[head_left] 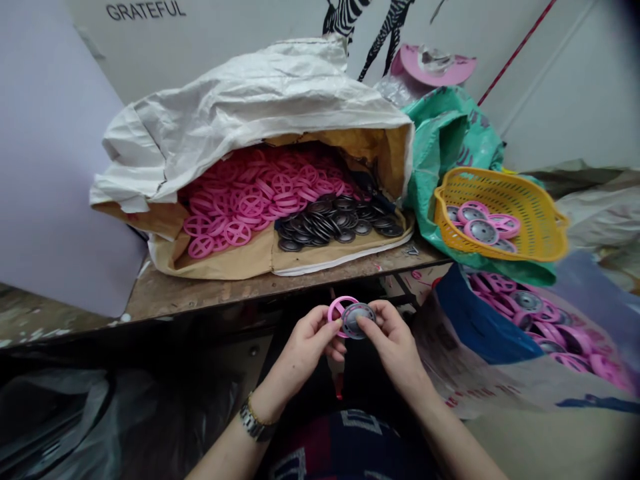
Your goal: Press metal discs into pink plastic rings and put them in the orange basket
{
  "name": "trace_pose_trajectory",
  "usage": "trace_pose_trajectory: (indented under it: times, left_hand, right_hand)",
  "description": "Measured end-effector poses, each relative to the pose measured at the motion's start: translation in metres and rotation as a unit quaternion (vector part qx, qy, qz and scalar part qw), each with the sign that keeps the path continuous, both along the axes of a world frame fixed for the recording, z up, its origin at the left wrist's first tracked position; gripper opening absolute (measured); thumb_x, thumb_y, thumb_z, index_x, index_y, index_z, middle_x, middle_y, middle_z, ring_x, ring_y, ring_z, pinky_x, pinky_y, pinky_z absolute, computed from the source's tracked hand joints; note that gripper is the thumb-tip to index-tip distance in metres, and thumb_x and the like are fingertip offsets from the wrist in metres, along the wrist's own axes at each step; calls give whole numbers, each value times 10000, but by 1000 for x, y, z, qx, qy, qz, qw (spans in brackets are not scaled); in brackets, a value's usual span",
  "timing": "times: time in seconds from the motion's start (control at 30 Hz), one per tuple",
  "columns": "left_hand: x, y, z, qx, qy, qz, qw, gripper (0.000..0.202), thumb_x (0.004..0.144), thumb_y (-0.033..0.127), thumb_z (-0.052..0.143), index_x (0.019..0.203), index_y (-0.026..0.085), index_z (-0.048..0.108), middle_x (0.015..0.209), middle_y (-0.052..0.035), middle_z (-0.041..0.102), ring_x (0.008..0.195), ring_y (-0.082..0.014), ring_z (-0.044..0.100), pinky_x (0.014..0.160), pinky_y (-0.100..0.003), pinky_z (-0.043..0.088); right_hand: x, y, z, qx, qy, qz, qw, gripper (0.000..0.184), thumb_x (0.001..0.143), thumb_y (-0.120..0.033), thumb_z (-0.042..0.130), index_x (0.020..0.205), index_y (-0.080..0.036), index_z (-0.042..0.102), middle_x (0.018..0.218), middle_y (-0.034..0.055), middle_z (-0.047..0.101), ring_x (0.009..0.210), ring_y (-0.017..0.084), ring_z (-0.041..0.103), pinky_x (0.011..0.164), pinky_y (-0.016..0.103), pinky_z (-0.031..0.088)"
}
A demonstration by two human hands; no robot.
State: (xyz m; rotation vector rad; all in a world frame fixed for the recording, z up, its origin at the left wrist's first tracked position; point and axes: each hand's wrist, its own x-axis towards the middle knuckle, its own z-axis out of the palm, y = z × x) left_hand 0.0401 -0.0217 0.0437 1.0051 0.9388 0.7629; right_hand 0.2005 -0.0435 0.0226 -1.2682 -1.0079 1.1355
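Just in front of the bench edge, my left hand (pixel 314 339) pinches a pink spoked wheel ring (pixel 334 308) between thumb and fingers. My right hand (pixel 395 337) grips a dark grey round disc (pixel 359 313), thumb on its face. The disc overlaps the right part of the ring; whether the two are locked together I cannot tell. Beyond my hands, an open paper-lined sack (pixel 235 263) lies on its side. Inside it are many loose pink wheel rings (pixel 250 203) on the left and a heap of dark discs (pixel 320 223) on the right.
A yellow basket (pixel 543 233) at the right holds several pink wheels with grey discs, over a green bag (pixel 453 127). Below it, a large bag (pixel 480 333) is full of similar wheels (pixel 565 327). The wooden bench edge (pixel 200 297) runs across before me; clear plastic (pixel 50 413) lies lower left.
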Motion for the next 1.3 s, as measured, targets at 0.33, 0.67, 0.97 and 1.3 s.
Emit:
trace_pose_trajectory:
  times: [0.33,0.67,0.97,1.3]
  left_hand:
    - [-5,1,-17,22,47,-57,997,285,892,376,572,1071,159,621,877,-36,629,673,-118,627,624,-242,555]
    - [3,10,-16,117,124,-75,983,292,940,444,484,1011,195,619,871,-9,600,745,-148,612,640,-244,531]
    - [6,14,-28,161,189,-27,968,335,955,484,442,845,199,581,700,29,532,571,-114,569,504,-201,445]
    - [12,24,-33,83,129,-80,985,339,920,364,499,1236,241,512,887,-5,614,624,-142,634,566,-261,561]
  right_hand:
    - [2,5,-9,-20,-8,70,997,261,786,-377,702,962,-191,651,881,23,700,822,187,621,774,303,479]
    - [8,9,-13,-45,-3,94,995,159,769,-333,701,854,-203,665,781,-17,650,765,165,578,718,271,454]
    - [1,15,-14,-24,-72,75,994,141,783,-324,667,718,-204,630,646,-37,530,658,139,478,625,253,384]
    - [14,32,-26,-58,-1,83,995,221,763,-407,701,774,-193,647,714,-23,606,693,149,527,680,269,411]
